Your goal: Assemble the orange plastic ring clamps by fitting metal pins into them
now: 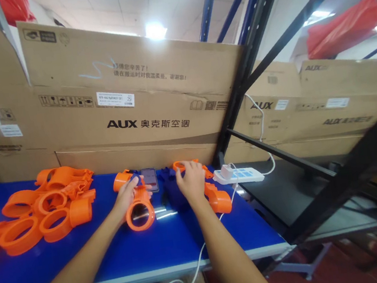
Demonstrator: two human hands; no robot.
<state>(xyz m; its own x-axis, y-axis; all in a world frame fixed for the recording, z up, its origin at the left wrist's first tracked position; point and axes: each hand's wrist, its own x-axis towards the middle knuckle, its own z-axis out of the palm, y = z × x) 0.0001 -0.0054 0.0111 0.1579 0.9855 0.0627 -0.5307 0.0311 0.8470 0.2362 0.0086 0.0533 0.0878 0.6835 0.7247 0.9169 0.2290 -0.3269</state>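
Far left, on the blue tabletop (pixel 110 262): heap of orange parts (pixel 80 212), rings and stubby sleeves overlapping. Loosely piled, seemingly for easy picking by the left arm; the bare strip along the front edge leaves room for the forearm.

Next, the left hand (pixel 126 199). Fingers clamped on an orange ringed part (pixel 141 195), thumb on top near a small dark blue piece (pixel 138 179), other fingertips showing on the far side. Ring end points toward the wearer. The grip sits back from the ring, probably to steady the part and leave the ring clear. Whether the blue piece is fixed to it or only pressed there, cannot tell.

Between the hands, toward the back: phone (pixel 149 178) lying flat, screen up, likely there to be glanced at.

The right hand (pixel 193 183) is over the dark blue pile (pixel 173 193), back of hand up, fingers bent. Some tips are hidden; whether they pinch anything, cannot tell. An orange piece lies just beyond them. The pile sits close by the left hand's part, which makes for a short reach.

Right of that hand, more orange pieces (pixel 219 200), beside the power strip (pixel 250 175). White adapter (pixel 226 170) plugged in; white cable (pixel 201 253) drops over the front edge, passing under the right forearm.

Behind it all, the cardboard box (pixel 83 124) stands like a back wall, probably a handy stop for loose parts.
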